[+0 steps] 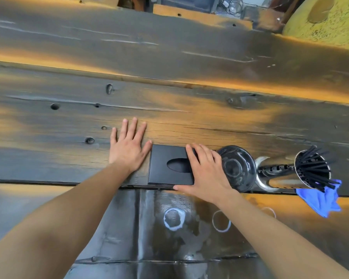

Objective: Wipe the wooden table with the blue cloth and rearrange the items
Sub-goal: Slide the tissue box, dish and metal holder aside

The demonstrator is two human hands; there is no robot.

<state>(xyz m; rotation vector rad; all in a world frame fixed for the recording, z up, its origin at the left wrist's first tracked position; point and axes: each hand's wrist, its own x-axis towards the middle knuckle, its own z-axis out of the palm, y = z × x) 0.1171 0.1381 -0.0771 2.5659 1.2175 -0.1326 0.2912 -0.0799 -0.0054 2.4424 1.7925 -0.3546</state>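
From the head camera, the left hand [129, 146] lies flat on the wooden table [169, 117], fingers spread, thumb tip touching the black box [165, 168] at its nine o'clock edge. The right hand [206, 174] rests on the box, fingers loosely extended, thumb along its near edge. The blue cloth [320, 200] lies at three o'clock, beside a straw holder [312, 170].

Glowing with warm orange light in long bands across the dark wooden table [169, 109], strongest at far left and along the plank seams. Glaring off the near wet boards, white rings shining. Bowing at the edges from the wide-angle lens, planks curving. Softening slightly toward the far corners. Throwing faint shadows beneath the left hand [128, 147] and right hand [207, 174].
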